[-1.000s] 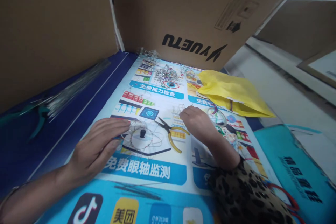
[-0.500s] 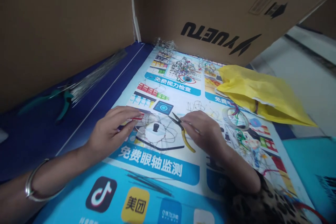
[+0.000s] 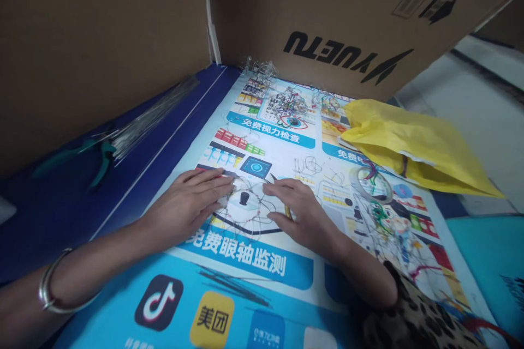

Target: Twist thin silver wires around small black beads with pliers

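Observation:
A loopy shape of thin bent wire (image 3: pixel 268 208) lies on the printed poster sheet between my hands. My left hand (image 3: pixel 192 202) rests palm down at its left side, fingers stretched out and touching or just over the wire. Over the right side of the shape, my right hand (image 3: pixel 301 212) is open, with thumb and index finger apart. Yellow-handled pliers (image 3: pixel 287 210) lie beneath my right hand; only a jaw tip and a bit of handle show. Whether my fingertips touch the wire is hard to make out.
Teal-handled pliers (image 3: pixel 104 161) and a bundle of straight wires (image 3: pixel 151 120) lie at left. Tangled wire pieces (image 3: pixel 289 103) sit at the back. A tape roll (image 3: pixel 373 185) and a yellow bag (image 3: pixel 426 142) are at right. Cardboard walls (image 3: pixel 347 5) stand behind.
My right hand has moved left off the pliers and over the wire shape, its thumb and index now apart. My left hand has shifted right and flattened onto the wire's edge.

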A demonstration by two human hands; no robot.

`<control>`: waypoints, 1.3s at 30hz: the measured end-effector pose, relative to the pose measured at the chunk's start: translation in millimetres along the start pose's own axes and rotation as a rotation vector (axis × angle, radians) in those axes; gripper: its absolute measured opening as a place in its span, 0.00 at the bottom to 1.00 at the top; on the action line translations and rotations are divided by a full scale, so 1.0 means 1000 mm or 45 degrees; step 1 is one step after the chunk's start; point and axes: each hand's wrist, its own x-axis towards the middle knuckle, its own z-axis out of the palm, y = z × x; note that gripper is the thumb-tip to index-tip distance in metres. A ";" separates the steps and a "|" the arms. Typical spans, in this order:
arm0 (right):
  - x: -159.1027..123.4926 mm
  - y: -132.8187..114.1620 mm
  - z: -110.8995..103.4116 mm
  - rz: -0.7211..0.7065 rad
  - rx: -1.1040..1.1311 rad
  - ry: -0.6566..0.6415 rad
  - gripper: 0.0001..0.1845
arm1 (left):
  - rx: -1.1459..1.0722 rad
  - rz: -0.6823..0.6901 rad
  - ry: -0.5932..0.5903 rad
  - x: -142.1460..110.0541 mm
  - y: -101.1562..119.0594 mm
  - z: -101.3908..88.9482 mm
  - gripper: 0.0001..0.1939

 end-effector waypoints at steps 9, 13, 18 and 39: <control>-0.001 -0.001 0.000 0.022 -0.054 -0.037 0.25 | 0.039 -0.095 -0.032 -0.002 0.000 -0.003 0.19; -0.002 -0.003 -0.002 0.032 -0.066 -0.041 0.26 | 0.045 -0.114 -0.041 -0.003 0.000 -0.005 0.19; 0.000 0.000 -0.004 0.034 0.016 -0.056 0.27 | 0.084 -0.114 -0.050 -0.004 -0.003 -0.007 0.21; 0.002 -0.010 0.008 0.015 -0.114 0.066 0.24 | -0.023 -0.113 0.066 0.004 -0.004 -0.001 0.25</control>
